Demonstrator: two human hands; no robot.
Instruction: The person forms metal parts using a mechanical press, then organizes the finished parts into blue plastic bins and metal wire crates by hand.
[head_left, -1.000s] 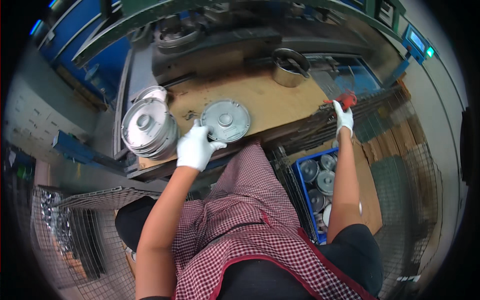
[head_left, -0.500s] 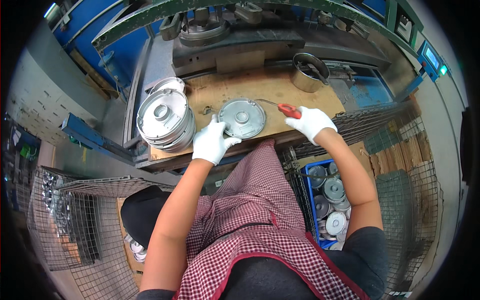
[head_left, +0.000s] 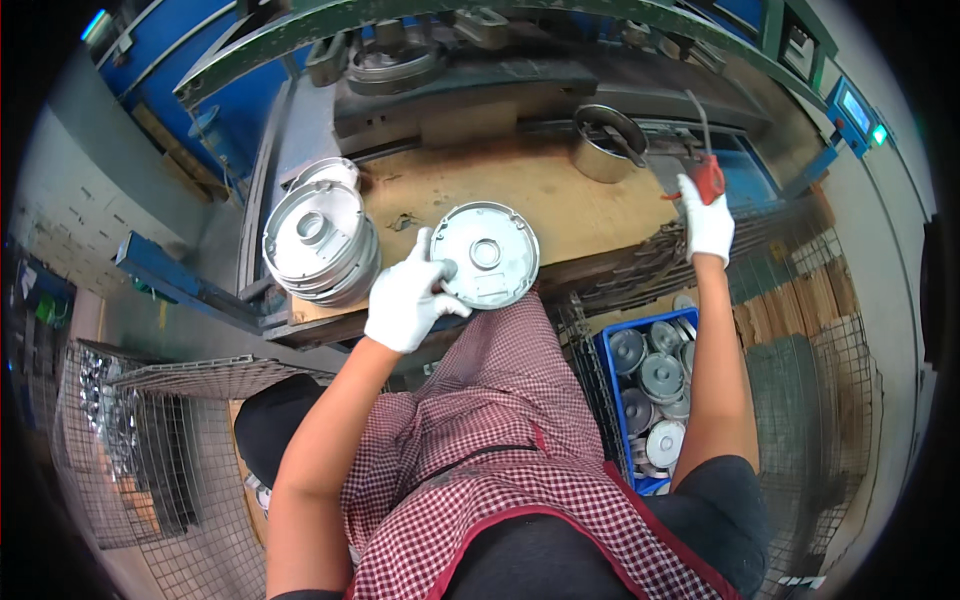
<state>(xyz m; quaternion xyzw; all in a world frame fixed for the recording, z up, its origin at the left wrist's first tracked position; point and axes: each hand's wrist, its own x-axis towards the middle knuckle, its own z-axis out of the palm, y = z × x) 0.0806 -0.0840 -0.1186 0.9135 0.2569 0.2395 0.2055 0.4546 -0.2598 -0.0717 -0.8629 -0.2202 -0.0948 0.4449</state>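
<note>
Gripping metal disc (head_left: 487, 253) edge, left hand (head_left: 407, 300) half-curled.

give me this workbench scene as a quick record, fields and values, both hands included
left grip: white-gloved, holding round metal plate by its left side
right grip: white-gloved, holding red-handled tool, thin shaft pointing away from the person
bench top: tan board
bench left: stacked metal discs
bench rear right: metal pot, dark item inside
below bench, right: blue crate of loose discs
clothing: checked apron
</note>
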